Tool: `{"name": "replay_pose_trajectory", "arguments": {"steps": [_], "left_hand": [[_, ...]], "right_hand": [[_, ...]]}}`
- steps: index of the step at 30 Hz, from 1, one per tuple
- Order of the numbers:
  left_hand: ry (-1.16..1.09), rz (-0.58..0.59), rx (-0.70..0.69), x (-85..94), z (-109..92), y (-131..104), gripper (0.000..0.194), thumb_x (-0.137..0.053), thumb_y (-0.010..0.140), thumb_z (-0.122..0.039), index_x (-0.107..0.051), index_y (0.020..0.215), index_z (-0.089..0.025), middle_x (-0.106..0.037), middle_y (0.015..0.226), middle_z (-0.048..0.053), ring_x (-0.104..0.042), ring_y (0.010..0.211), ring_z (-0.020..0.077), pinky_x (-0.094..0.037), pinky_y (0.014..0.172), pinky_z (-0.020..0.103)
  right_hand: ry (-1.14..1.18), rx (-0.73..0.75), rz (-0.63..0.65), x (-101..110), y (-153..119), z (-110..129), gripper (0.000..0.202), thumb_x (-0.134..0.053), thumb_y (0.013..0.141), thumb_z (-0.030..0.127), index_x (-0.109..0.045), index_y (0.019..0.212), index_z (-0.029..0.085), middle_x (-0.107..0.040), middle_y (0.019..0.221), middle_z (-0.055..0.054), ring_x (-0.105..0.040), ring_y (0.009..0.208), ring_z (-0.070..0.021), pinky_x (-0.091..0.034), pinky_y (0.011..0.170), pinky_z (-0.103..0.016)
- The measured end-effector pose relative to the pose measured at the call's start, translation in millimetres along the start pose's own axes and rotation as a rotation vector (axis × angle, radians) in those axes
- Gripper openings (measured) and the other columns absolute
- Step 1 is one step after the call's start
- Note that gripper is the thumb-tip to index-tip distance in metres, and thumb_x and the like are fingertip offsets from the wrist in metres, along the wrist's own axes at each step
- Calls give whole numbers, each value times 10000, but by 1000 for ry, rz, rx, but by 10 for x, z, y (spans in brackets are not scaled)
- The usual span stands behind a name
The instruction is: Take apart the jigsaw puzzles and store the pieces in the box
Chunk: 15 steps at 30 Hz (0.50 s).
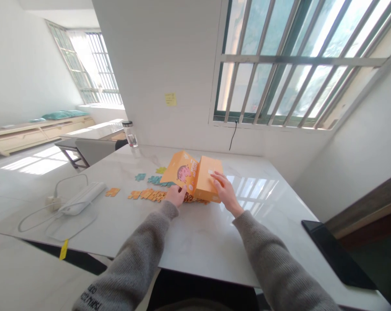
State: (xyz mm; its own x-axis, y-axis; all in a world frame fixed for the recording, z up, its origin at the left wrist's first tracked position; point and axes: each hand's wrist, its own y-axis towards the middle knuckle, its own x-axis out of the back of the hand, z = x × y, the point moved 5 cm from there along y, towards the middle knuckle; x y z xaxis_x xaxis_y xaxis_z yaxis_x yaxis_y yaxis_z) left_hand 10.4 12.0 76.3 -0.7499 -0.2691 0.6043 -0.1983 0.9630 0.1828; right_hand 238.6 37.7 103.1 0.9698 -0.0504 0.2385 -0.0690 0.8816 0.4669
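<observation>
An orange box (209, 173) is tilted above the white table, its printed flap or lid (181, 169) spread out to the left. My left hand (176, 195) pinches the lower edge of that printed part. My right hand (225, 192) grips the right side of the box, thumb and fingers bent against it. Under and left of the box lie many orange puzzle-like pieces (151, 195) in a row. Teal pieces (156, 179) lie behind them, with a yellow-green piece (161, 170) farther back. A separate orange piece (112, 191) sits at the left.
A white power strip (83, 198) with cables lies on the table's left. A glass bottle (130, 134) stands at the back left corner. A black flat device (338, 254) rests along the right edge. A yellow tag (63, 249) hangs at the front left edge.
</observation>
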Motion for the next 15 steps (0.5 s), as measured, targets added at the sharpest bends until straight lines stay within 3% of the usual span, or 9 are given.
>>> {"name": "replay_pose_trajectory", "arguments": {"steps": [4, 10, 15], "left_hand": [[-23, 6, -49, -146, -71, -24, 444, -466, 897, -360, -625, 526, -174, -691, 590, 94, -629, 567, 203, -437, 592, 296], [-183, -40, -252, -208, -342, -192, 565, -361, 950, -463, -719, 632, -164, -734, 686, 102, -668, 690, 210, -489, 758, 311], [-319, 27, -209, -324, -514, -238, 606, -385, 940, -540, -739, 660, -136, -737, 686, 108, -668, 685, 208, -498, 768, 325]], "right_hand": [[-51, 46, 0, 141, -110, 5, 331, -523, 887, 383, -714, 1098, 214, -588, 1314, -89, -506, 1263, -236, -315, 1139, -428], [-130, 109, -133, 376, -264, -40, 410, -496, 899, 371, -571, 1277, 233, -448, 1418, -96, -380, 1364, -233, -282, 1165, -452], [-144, 120, -235, 543, -288, -43, 449, -483, 907, 418, -511, 1318, 237, -434, 1409, -105, -356, 1367, -240, -262, 1168, -471]]}}
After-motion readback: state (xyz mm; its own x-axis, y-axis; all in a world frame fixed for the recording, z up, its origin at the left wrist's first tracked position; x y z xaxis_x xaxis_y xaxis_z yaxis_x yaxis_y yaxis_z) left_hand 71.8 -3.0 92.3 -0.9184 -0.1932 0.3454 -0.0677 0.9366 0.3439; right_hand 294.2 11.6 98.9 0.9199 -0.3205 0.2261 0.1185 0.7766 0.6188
